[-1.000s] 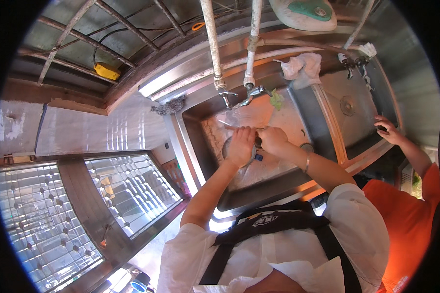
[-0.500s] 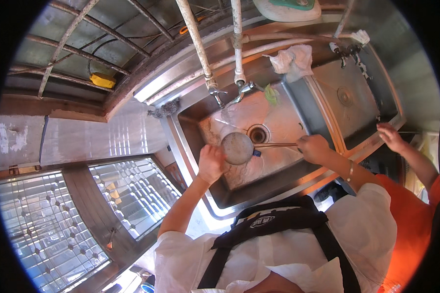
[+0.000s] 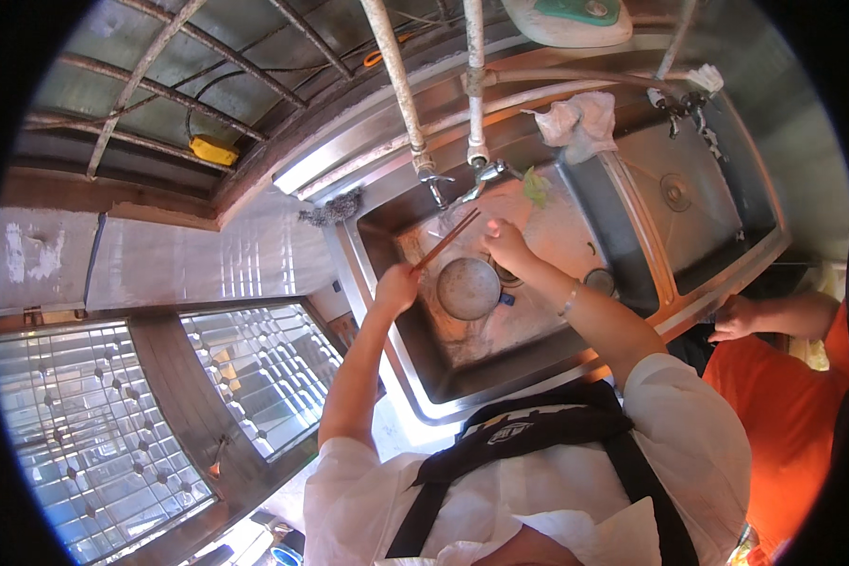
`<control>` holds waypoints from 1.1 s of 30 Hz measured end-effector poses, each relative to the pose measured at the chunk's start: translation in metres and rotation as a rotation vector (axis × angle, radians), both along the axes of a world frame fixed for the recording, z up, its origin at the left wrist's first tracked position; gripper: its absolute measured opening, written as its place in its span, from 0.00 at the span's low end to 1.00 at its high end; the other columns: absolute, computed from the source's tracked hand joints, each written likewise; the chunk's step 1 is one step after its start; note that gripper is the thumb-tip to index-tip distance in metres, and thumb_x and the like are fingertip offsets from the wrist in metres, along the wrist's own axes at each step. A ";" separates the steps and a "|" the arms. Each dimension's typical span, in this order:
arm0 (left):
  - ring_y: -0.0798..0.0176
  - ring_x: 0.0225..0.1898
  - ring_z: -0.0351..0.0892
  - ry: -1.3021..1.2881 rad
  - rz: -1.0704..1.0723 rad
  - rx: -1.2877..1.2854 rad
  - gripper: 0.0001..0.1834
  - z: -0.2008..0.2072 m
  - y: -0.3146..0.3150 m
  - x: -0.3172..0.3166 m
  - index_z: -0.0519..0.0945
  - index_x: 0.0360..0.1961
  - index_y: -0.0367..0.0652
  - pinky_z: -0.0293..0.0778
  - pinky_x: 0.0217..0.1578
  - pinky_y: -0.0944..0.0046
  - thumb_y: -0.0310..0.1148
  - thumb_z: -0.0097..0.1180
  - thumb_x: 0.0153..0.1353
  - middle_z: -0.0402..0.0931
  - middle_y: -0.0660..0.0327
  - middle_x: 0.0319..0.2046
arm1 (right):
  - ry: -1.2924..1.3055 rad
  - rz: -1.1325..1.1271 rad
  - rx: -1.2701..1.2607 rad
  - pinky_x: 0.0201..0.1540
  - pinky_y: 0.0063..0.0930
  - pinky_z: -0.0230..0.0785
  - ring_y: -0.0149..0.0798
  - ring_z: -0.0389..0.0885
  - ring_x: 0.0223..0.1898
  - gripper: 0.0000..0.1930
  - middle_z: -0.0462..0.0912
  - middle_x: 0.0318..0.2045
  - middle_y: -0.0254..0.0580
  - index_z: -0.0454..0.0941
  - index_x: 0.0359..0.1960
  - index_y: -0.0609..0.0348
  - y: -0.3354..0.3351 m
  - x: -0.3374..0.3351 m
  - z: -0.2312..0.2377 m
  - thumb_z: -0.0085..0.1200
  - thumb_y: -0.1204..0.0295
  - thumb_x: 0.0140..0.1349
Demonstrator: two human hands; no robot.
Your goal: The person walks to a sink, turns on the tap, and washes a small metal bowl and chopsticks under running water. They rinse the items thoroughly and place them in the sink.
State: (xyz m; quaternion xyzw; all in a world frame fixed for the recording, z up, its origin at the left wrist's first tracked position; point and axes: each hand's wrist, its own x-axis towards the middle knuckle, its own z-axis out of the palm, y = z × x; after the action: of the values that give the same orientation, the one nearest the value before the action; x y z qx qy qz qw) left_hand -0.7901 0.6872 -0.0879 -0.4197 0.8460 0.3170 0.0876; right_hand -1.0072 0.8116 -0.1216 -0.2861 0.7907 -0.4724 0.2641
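Observation:
Inside the left basin of a steel sink [image 3: 575, 325] sits a round, shallow grey pan [image 3: 468, 289] with a short dark-blue handle. My left hand [image 3: 396, 289], at the pan's left, is closed around the ends of brown chopsticks [image 3: 448, 239]. They slant up over the basin toward the tap [image 3: 489, 172]. My right hand [image 3: 509, 245] hovers beyond the pan, near the chopstick tips and below the tap. Its fingers look slightly apart with nothing visible in them. My right wrist, with a bracelet, crosses over the basin and partly covers the drain.
A green leaf [image 3: 536, 187] lies near the basin's far side. A small round dark item [image 3: 599, 280] rests at its right. A pale cloth [image 3: 577, 123] hangs by the divider; a wire scourer [image 3: 335, 208] sits at the far left corner. At right, a person in orange [image 3: 774, 406] stands close.
The chopsticks have passed from my right hand to my left and now point toward the tap. My right hand moved left and away from me. The other person's hand has come down.

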 end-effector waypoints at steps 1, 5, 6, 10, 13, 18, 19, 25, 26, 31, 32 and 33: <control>0.42 0.40 0.77 -0.034 0.008 -0.007 0.15 -0.005 -0.011 -0.013 0.81 0.33 0.41 0.72 0.42 0.48 0.40 0.46 0.60 0.78 0.44 0.33 | -0.440 0.009 0.107 0.46 0.44 0.65 0.43 0.71 0.44 0.15 0.75 0.41 0.43 0.73 0.44 0.55 -0.008 0.001 -0.009 0.57 0.67 0.55; 0.44 0.43 0.77 -0.011 0.021 0.023 0.16 -0.008 -0.036 -0.064 0.81 0.33 0.40 0.73 0.44 0.50 0.41 0.46 0.60 0.78 0.45 0.35 | -1.132 -0.176 0.147 0.46 0.44 0.69 0.42 0.72 0.40 0.14 0.74 0.41 0.43 0.69 0.47 0.57 -0.043 0.010 -0.032 0.48 0.65 0.64; 0.45 0.41 0.78 -0.011 0.037 -0.020 0.16 -0.006 -0.035 -0.071 0.81 0.34 0.41 0.73 0.42 0.51 0.41 0.47 0.60 0.78 0.45 0.35 | -1.208 -0.281 0.091 0.45 0.43 0.70 0.43 0.73 0.39 0.13 0.74 0.40 0.44 0.68 0.46 0.58 -0.050 0.014 -0.035 0.46 0.66 0.65; 0.45 0.40 0.79 -0.077 0.004 -0.148 0.15 0.001 -0.016 -0.080 0.80 0.36 0.41 0.74 0.40 0.50 0.38 0.46 0.60 0.79 0.46 0.35 | -1.520 -0.531 -0.374 0.38 0.38 0.72 0.43 0.73 0.32 0.09 0.74 0.32 0.45 0.66 0.40 0.58 -0.077 0.027 -0.037 0.37 0.66 0.69; 0.45 0.40 0.80 -0.114 -0.050 -0.191 0.12 0.002 0.005 -0.075 0.79 0.35 0.41 0.75 0.40 0.48 0.34 0.45 0.58 0.79 0.47 0.36 | -1.635 -0.546 -0.510 0.29 0.33 0.71 0.41 0.72 0.23 0.11 0.73 0.24 0.43 0.65 0.36 0.59 -0.093 0.035 -0.044 0.31 0.68 0.70; 0.44 0.35 0.80 -0.113 -0.128 -0.166 0.09 0.012 0.043 -0.053 0.77 0.33 0.41 0.75 0.37 0.47 0.29 0.45 0.56 0.79 0.47 0.33 | -1.114 -0.737 -0.120 0.14 0.41 0.61 0.42 0.68 0.13 0.13 0.67 0.16 0.40 0.67 0.27 0.55 -0.096 0.031 -0.082 0.35 0.65 0.68; 0.43 0.33 0.80 -0.098 -0.173 -0.156 0.08 0.018 0.049 -0.043 0.77 0.33 0.41 0.75 0.36 0.47 0.28 0.45 0.55 0.79 0.47 0.31 | -1.030 -0.799 -0.127 0.13 0.41 0.61 0.41 0.68 0.12 0.12 0.68 0.16 0.39 0.68 0.27 0.55 -0.088 0.014 -0.091 0.36 0.66 0.67; 0.42 0.29 0.78 -0.067 -0.226 -0.169 0.07 0.057 0.056 0.030 0.74 0.31 0.41 0.73 0.29 0.47 0.33 0.47 0.60 0.77 0.46 0.24 | -0.312 -0.440 0.184 0.31 0.40 0.67 0.43 0.76 0.29 0.11 0.78 0.26 0.42 0.74 0.26 0.59 -0.016 -0.091 -0.075 0.47 0.66 0.59; 0.42 0.28 0.78 -0.085 -0.230 -0.198 0.08 0.060 0.050 0.034 0.74 0.30 0.42 0.73 0.28 0.47 0.34 0.48 0.61 0.77 0.46 0.23 | -0.102 -0.204 0.243 0.35 0.40 0.68 0.44 0.78 0.32 0.11 0.79 0.28 0.43 0.76 0.26 0.60 -0.008 -0.091 -0.059 0.49 0.65 0.58; 0.45 0.31 0.79 0.027 -0.478 -0.177 0.10 0.056 0.023 0.004 0.75 0.28 0.41 0.72 0.32 0.50 0.36 0.49 0.60 0.79 0.53 0.26 | 0.502 0.923 -0.064 0.40 0.44 0.68 0.51 0.77 0.38 0.15 0.78 0.32 0.45 0.75 0.38 0.55 0.031 -0.021 0.019 0.43 0.58 0.64; 0.47 0.34 0.79 0.060 -0.525 -0.246 0.10 0.055 0.018 -0.002 0.74 0.28 0.41 0.72 0.35 0.50 0.36 0.50 0.59 0.79 0.53 0.28 | 0.423 0.950 0.088 0.38 0.44 0.68 0.51 0.77 0.36 0.15 0.78 0.31 0.45 0.75 0.38 0.57 0.040 -0.016 0.026 0.43 0.59 0.64; 0.48 0.37 0.78 0.095 -0.570 -0.315 0.09 0.054 0.014 -0.008 0.74 0.28 0.41 0.71 0.39 0.50 0.36 0.50 0.59 0.79 0.54 0.30 | 0.352 0.976 0.182 0.37 0.43 0.68 0.50 0.77 0.34 0.15 0.78 0.30 0.46 0.74 0.38 0.58 0.049 -0.013 0.029 0.42 0.60 0.65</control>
State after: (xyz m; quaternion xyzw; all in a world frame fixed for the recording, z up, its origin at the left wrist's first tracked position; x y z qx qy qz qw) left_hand -0.7977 0.7011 -0.0342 -0.1590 0.9712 0.1642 0.0672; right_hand -1.0204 0.8607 -0.0927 -0.6720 0.6358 -0.1687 0.3402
